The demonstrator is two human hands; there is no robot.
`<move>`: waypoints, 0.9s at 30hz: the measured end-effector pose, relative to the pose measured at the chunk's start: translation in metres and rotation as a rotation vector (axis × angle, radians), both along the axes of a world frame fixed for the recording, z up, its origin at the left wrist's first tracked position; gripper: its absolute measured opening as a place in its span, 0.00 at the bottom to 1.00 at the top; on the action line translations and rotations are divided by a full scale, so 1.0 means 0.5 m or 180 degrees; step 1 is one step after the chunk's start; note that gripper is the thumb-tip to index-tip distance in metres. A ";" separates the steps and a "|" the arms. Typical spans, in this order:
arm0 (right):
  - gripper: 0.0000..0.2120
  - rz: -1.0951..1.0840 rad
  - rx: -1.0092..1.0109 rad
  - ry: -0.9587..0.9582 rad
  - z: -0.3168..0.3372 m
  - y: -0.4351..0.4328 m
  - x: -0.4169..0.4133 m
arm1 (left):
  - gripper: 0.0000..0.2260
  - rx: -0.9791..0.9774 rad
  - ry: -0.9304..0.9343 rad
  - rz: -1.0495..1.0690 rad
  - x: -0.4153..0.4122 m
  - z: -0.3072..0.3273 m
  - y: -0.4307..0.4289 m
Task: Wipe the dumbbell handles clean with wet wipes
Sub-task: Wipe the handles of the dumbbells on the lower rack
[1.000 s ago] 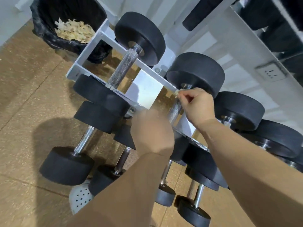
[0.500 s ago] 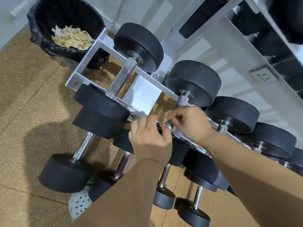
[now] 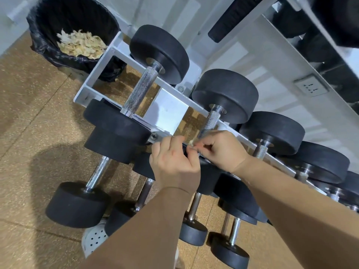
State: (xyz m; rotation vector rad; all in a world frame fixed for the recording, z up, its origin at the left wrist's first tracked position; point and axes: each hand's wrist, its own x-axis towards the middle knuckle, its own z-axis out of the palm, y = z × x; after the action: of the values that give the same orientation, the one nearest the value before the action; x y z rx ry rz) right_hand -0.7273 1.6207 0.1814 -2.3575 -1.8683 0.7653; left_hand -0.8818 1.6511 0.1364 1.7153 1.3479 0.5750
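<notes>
Black dumbbells lie across a white rack [image 3: 97,78]. The second dumbbell from the left has a knurled steel handle [image 3: 211,121] between black heads. My right hand [image 3: 221,152] is at the lower end of that handle and pinches a small pale wet wipe [image 3: 192,143] between thumb and fingers. My left hand [image 3: 174,162] sits just left of it with fingers curled, its fingertips meeting the wipe at the rack's front rail. The first dumbbell's handle [image 3: 140,88] is bare.
A black-lined bin [image 3: 48,45] holding used pale wipes stands at the far left behind the rack. Smaller dumbbells [image 3: 229,251] hang on the lower tier over the brown speckled floor. A wall socket [image 3: 310,87] is at the right. A white perforated shoe [image 3: 93,239] shows below.
My right hand slid down the handle from its upper end to the lower end with the wipe. My left hand rose and came in beside it.
</notes>
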 end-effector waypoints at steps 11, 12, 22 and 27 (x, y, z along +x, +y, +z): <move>0.05 -0.0233 0.0355 -0.0541 -0.015 0.022 0.009 | 0.19 -0.0092 0.0119 -0.0114 0.001 0.008 0.003; 0.05 0.0112 0.0209 -0.0346 -0.007 0.009 0.006 | 0.20 -0.0097 0.0137 -0.0127 0.001 0.008 0.004; 0.03 -0.1068 0.0846 -0.0082 -0.039 0.002 0.023 | 0.21 -0.0154 0.0299 -0.0313 -0.005 0.017 0.009; 0.02 -0.1157 0.0735 0.0709 -0.041 -0.039 0.029 | 0.21 -0.0056 0.0191 -0.0111 0.000 0.014 0.004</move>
State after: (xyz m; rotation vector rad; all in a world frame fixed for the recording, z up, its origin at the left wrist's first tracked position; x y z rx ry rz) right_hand -0.7128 1.6012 0.1610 -2.2620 -1.3128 0.6952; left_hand -0.8818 1.6528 0.1431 1.7508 1.3583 0.4939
